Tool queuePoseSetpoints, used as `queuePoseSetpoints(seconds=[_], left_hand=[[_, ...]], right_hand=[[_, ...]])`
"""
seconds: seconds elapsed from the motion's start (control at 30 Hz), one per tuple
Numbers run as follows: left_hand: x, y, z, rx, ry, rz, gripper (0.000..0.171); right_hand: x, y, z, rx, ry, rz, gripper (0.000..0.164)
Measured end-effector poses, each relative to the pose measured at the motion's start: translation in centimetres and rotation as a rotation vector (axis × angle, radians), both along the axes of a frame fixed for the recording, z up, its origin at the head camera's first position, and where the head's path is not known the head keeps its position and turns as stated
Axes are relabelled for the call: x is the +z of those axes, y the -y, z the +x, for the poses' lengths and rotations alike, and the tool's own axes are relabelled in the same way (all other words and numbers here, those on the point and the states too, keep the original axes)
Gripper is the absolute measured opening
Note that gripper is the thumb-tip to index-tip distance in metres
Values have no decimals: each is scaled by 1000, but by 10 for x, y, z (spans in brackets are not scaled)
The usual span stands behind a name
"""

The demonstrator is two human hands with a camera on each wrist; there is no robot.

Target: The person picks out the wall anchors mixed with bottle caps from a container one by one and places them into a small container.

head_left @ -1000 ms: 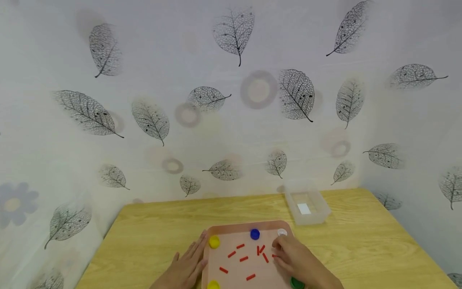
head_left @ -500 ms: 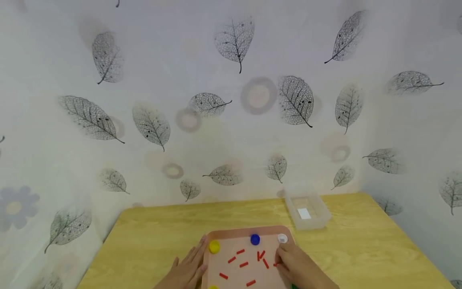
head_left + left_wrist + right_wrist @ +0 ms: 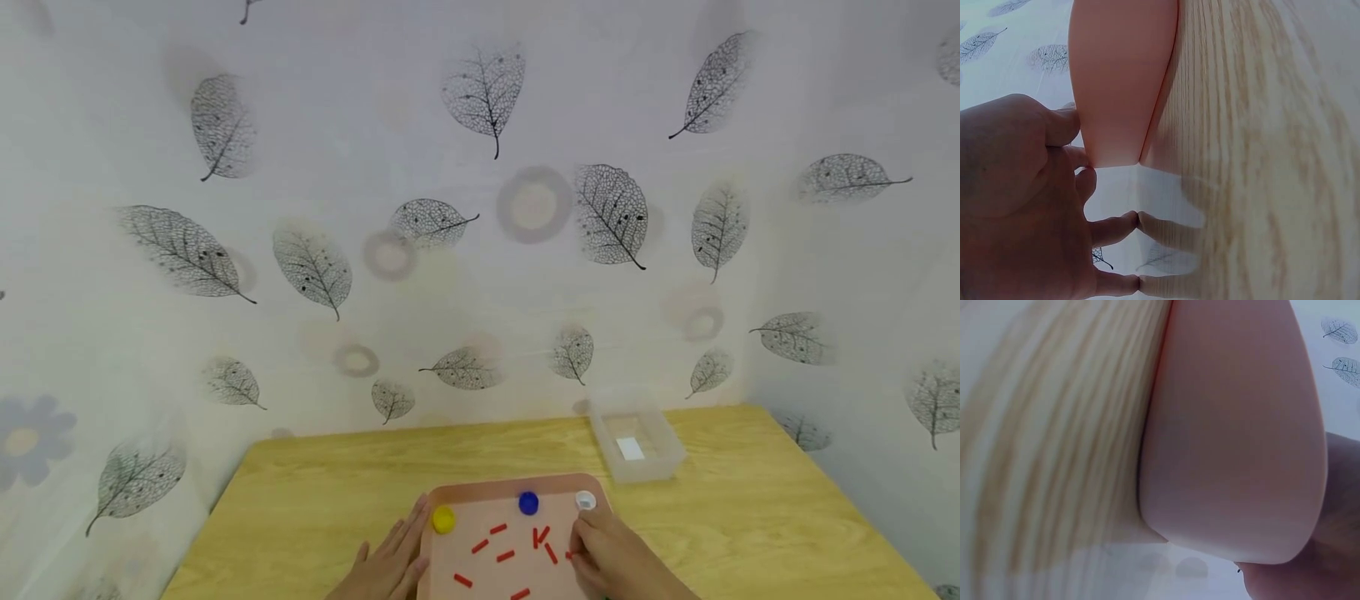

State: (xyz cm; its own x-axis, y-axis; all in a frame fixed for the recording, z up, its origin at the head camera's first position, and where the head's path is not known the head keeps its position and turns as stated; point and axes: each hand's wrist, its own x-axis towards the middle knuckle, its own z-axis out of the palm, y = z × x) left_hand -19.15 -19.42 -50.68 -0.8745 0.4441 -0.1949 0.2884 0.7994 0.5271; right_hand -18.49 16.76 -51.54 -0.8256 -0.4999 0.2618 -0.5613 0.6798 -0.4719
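A pink tray [image 3: 491, 577] lies on the wooden table at the bottom of the head view. Along its left edge rests my left hand [image 3: 384, 560], fingers stretched out; in the left wrist view that hand [image 3: 1022, 200] touches the tray's side wall [image 3: 1124, 87]. My right hand [image 3: 615, 557] reaches over the right edge with curled fingers, at the end of a red stick [image 3: 569, 556]. Whether the fingertips pinch this stick is hidden. Several other red sticks [image 3: 506, 556] lie scattered on the tray floor. From the right wrist, the tray wall [image 3: 1235, 437] hides most of the hand [image 3: 1341, 506].
Inside the tray's far side sit a yellow cap [image 3: 443, 519], a blue cap [image 3: 528, 502] and a white cap [image 3: 585, 501]. Behind the tray, a clear plastic box [image 3: 651, 467] with a white label stands on the table [image 3: 330, 483] near the patterned wall.
My right hand has drawn back slightly from the white cap, uncovering it. The view has tilted up, so the near yellow cap and nearly all the green cap are out of frame. My left hand stays put.
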Motion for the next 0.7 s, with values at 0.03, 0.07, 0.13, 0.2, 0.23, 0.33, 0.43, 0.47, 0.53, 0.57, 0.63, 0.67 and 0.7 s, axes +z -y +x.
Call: queuePoseSetpoints(seconds=[0.03, 0.07, 0.13, 0.2, 0.23, 0.33, 0.43, 0.47, 0.53, 0.57, 0.63, 0.67, 0.7], left_hand=[[0, 0, 0, 1, 0, -3, 64], [-1, 0, 0, 4, -1, -4, 64], [-1, 0, 0, 9, -4, -8, 64], [-1, -1, 0, 9, -9, -11, 64], [-1, -1, 0, 7, -10, -9, 64], [-1, -2, 0, 7, 2, -8, 64], [0, -1, 1, 8, 14, 5, 64], [0, 1, 2, -21, 13, 0, 66], [0, 1, 2, -23, 14, 14, 66], [0, 1, 2, -23, 13, 20, 66], [1, 1, 2, -24, 16, 29, 65], [0, 1, 1, -21, 22, 30, 65], [0, -1, 0, 10, 31, 37, 63]], right_hand=[[1, 0, 1, -12, 39, -16, 14], [1, 0, 2, -17, 100, -60, 11], [4, 0, 2, -32, 214, -125, 10], [6, 0, 3, -54, 305, -163, 10], [6, 0, 2, -48, 273, -140, 10], [9, -1, 2, -51, 273, -108, 9], [10, 0, 2, -37, 198, -68, 11], [11, 0, 1, -37, 200, -71, 11], [13, 1, 1, -22, 161, -82, 12], [14, 1, 1, -16, 138, -89, 13], [16, 1, 0, -3, 55, -88, 15], [17, 0, 1, 0, 27, -91, 15], [18, 0, 1, -3, 5, -89, 15]])
